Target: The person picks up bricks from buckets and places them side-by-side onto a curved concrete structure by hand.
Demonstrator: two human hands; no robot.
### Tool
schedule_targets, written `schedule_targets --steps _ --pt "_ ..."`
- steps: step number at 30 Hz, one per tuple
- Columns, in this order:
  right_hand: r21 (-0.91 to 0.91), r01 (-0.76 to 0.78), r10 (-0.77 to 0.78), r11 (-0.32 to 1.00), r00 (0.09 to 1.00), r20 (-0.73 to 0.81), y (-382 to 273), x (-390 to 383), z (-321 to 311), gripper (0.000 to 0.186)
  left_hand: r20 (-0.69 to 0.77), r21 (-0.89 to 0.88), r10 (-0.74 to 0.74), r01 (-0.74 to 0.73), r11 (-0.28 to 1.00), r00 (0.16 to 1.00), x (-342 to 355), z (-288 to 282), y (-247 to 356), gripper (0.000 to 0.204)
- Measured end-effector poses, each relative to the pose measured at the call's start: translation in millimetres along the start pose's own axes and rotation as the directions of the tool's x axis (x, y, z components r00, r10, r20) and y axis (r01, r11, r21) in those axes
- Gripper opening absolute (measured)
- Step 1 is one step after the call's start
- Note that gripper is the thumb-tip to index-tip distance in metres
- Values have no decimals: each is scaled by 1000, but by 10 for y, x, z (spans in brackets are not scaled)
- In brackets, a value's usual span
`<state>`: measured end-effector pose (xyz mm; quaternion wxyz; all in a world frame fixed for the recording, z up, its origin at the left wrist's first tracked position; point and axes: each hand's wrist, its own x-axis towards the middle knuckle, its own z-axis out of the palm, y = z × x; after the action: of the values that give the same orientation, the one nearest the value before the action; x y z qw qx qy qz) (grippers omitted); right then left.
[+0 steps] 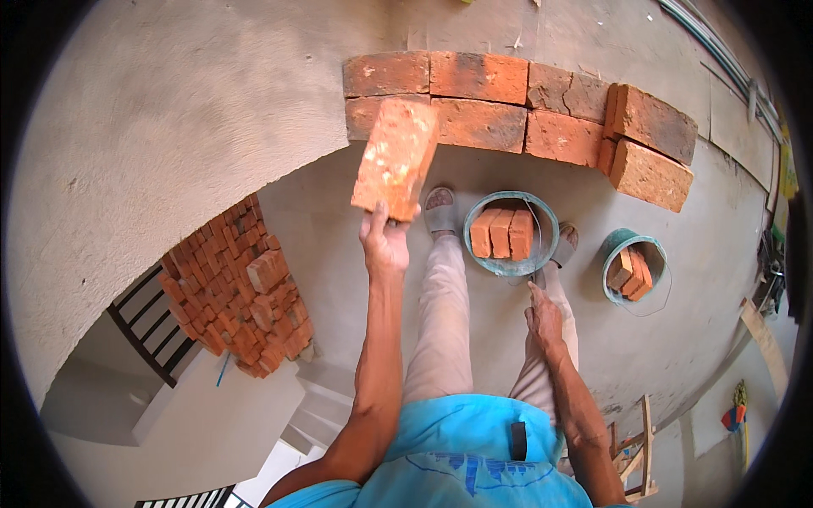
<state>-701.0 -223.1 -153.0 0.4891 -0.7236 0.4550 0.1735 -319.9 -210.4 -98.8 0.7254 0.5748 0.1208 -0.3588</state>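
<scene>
My left hand [386, 241] is closed on the lower end of an orange-red brick [396, 157], raised and tilted in front of a row of bricks [481, 125]. That row is two courses high against the wall, and the held brick partly covers its left end. My right hand [544, 320] hangs by my right leg with the index finger stretched out and the others loosely bent; nothing shows in it. Just beyond its fingertip stands a green bucket [508, 268] between my feet, with several bricks [501, 234] upright inside.
To the right, a second green bucket [611, 245] holds more bricks [631, 273]. A large brick pile [241, 292] lies at the left beside a dark railing [152, 322]. A wooden frame [645, 449] stands at the lower right. Pipes [720, 55] run along the far right.
</scene>
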Motion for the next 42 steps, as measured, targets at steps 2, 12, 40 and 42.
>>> schedule_targets --steps 2,12,40,42 --pt "29 -6 6 1000 999 -31 -24 27 27 63 -10 -46 52 -52 998 999 329 46 -38 46" --pt "-34 -108 108 994 994 -2 -127 196 164 51 -55 -344 80 -94 934 995 1489 -7 -249 51" --pt "-7 -169 169 986 983 75 -99 261 291 28 -447 60 12 16 998 894 1659 19 -38 59" --pt "-6 -153 153 988 985 80 -120 276 289 25 -388 44 21 -4 999 922 1688 -65 -43 66"
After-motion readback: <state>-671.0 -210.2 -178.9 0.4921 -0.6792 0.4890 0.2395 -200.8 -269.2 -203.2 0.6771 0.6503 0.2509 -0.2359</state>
